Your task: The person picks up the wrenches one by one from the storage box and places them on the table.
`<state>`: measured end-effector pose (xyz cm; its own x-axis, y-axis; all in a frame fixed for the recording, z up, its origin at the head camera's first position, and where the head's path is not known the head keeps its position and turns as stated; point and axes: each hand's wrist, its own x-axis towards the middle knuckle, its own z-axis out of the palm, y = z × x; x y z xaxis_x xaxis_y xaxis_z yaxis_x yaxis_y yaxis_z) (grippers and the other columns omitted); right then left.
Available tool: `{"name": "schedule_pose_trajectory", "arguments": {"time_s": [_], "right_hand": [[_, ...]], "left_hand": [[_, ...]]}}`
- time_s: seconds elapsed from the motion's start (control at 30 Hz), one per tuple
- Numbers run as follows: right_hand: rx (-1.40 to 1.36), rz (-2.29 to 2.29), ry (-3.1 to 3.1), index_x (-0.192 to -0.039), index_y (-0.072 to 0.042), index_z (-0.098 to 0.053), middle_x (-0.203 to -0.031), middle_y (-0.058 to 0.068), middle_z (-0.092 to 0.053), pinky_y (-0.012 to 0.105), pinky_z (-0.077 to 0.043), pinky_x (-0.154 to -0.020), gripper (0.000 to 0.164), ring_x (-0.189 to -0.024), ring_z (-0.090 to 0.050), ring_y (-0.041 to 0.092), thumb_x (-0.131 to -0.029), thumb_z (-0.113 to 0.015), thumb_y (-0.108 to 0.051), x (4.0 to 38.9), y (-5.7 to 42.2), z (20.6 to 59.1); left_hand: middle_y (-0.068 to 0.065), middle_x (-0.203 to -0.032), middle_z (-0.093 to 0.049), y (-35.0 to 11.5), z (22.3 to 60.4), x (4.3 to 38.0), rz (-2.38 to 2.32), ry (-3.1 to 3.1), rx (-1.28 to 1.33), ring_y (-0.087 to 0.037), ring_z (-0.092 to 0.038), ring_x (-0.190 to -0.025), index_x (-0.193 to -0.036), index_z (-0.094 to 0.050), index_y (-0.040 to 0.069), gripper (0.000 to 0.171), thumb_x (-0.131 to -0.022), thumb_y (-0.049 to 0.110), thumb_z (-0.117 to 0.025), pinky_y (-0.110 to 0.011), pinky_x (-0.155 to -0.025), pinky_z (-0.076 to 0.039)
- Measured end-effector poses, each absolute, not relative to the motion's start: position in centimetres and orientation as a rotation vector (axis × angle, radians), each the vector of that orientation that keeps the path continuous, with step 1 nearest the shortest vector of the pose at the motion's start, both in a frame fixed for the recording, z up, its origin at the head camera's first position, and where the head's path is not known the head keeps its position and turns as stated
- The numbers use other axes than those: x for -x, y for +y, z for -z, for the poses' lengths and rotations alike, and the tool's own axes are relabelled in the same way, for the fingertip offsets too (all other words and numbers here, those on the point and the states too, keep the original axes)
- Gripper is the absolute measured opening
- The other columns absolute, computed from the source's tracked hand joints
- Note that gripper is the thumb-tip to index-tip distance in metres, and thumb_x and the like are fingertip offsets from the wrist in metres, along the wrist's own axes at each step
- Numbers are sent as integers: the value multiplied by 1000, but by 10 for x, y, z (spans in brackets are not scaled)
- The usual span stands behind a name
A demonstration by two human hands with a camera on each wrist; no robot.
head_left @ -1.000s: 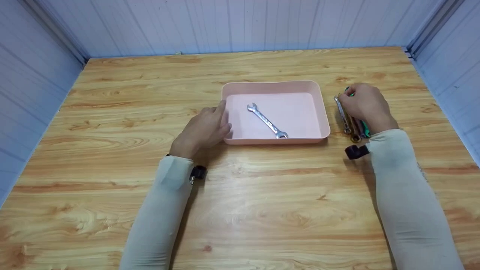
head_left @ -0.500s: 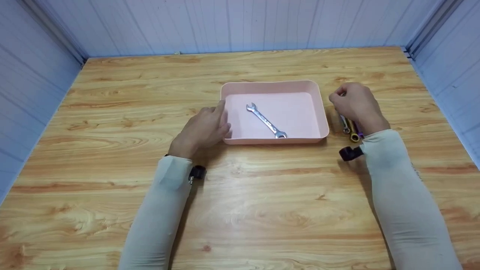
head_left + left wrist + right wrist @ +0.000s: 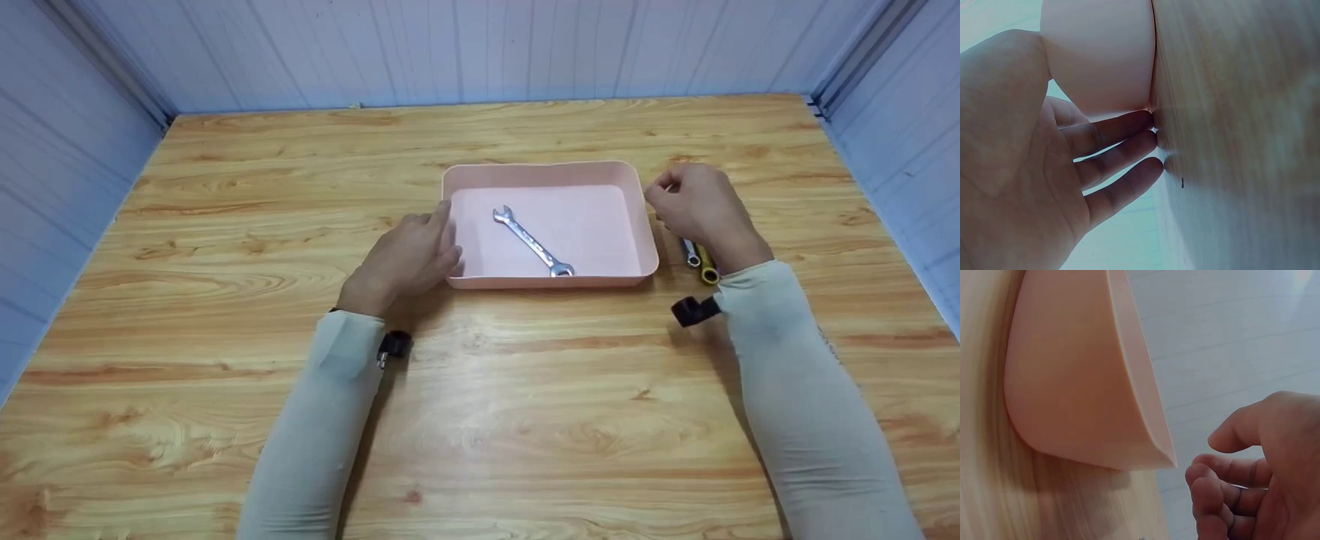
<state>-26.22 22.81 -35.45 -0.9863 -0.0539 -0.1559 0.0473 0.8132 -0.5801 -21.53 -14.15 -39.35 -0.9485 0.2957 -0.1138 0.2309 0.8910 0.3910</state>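
My left hand (image 3: 401,259) lies against the left wall of a pink rectangular tray (image 3: 551,283). In the left wrist view its fingers reach out fairly straight beside the tray wall (image 3: 1100,53), tips down at the tabletop. Inside the tray, a silver open-ended wrench (image 3: 532,240) lies diagonally. Beside the tray's right rim hovers my right hand (image 3: 697,201); in the right wrist view its fingers (image 3: 1207,495) are loosely curled, the thumb apart, with nothing seen between them. Partly hidden under it lie a silver wrench (image 3: 691,253) and a gold wrench (image 3: 707,268).
The wood-grain table (image 3: 480,420) stretches out in front of the tray and to both sides. Pale ribbed panels (image 3: 480,52) wall it in at the back, left and right. A black wrist camera (image 3: 694,310) hangs inward from the right sleeve.
My right hand has moved left from over the wrenches to the tray's right rim, now covering the green and purple ones seen earlier. The left hand, tray and wrench inside it stay almost still.
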Motion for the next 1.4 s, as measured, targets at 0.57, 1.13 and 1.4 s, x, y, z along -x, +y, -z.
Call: {"name": "schedule_pose_trajectory", "arguments": {"time_s": [0.57,1.13,1.4], "right_hand": [[155,993,2841,-107,-6,-70,-91,9,-66,32,-49,-62,37,-79,-62,21,-100,-54,-39,251,204,355],[253,889,2783,-105,-10,-69,-94,10,-63,35,-46,-62,27,-80,-57,24,-99,-59,-34,244,176,363],[339,810,2751,-98,-11,-68,-90,7,-65,34,-48,-60,23,-73,-61,22,-97,-61,-33,239,161,375]], "left_hand": [[-22,-150,-44,-141,395,215,-553,2887,-403,-32,-41,-138,-161,-16,8,74,-102,37,-49,-47,-112,-35],[-21,-150,-44,-141,394,214,-583,2889,-358,-30,-42,-138,-161,-17,10,73,-101,36,-49,-47,-112,-35],[-20,-150,-43,-141,395,214,-597,2881,-351,-28,-44,-135,-161,-16,10,73,-101,36,-49,-46,-111,-36]]}}
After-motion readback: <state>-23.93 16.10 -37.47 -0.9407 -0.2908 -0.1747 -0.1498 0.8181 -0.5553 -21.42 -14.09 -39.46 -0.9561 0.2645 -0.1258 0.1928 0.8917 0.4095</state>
